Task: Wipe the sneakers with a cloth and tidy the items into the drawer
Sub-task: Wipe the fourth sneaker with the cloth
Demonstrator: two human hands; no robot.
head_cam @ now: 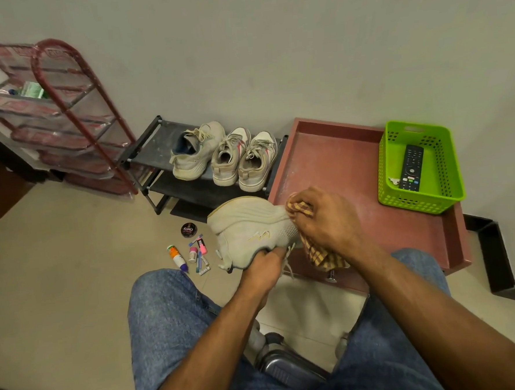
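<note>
The left hand (263,259) gripped a beige sneaker (249,228) at its opening, sole turned away, just at nine o'clock of the open red drawer (338,159). The right hand (324,221), at three o'clock of the sneaker, clutched a checked cloth (320,251) against its toe.

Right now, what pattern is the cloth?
Orange-and-yellow checks on the cloth, clearest in the head view.
</note>
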